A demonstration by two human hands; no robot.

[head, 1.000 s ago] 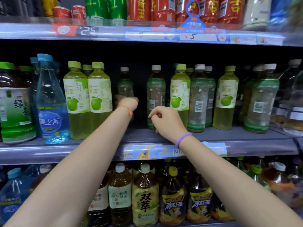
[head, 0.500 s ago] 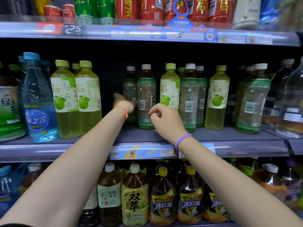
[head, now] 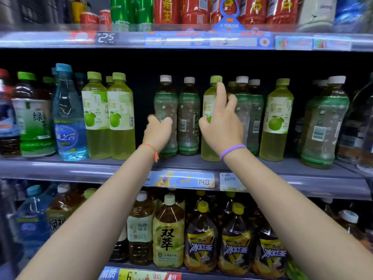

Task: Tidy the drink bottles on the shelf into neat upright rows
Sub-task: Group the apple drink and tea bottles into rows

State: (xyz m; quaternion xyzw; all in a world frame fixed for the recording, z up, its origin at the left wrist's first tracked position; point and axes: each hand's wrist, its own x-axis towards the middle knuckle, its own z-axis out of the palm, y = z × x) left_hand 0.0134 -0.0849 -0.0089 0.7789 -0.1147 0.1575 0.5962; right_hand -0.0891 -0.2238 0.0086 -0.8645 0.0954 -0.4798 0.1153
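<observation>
Mid-sort on the middle shelf [head: 60,166]: the left hand [head: 158,131] grips a white-capped green tea bottle [head: 166,102], while the right hand [head: 222,126], fingers spread, reaches around the apple drink bottle [head: 209,106] just beside. Next likely calls for grasping that bottle and regrouping it with its kind.

Top shelf cans [head: 129,11] cropped — price tags [head: 201,40] blurred

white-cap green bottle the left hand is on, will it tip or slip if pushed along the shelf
The white-cap green bottle looks tall and narrow, so a high push could tip it. It appears full, so probably fairly heavy. The left hand grips it low on its smooth wrap, which might slip.
</observation>
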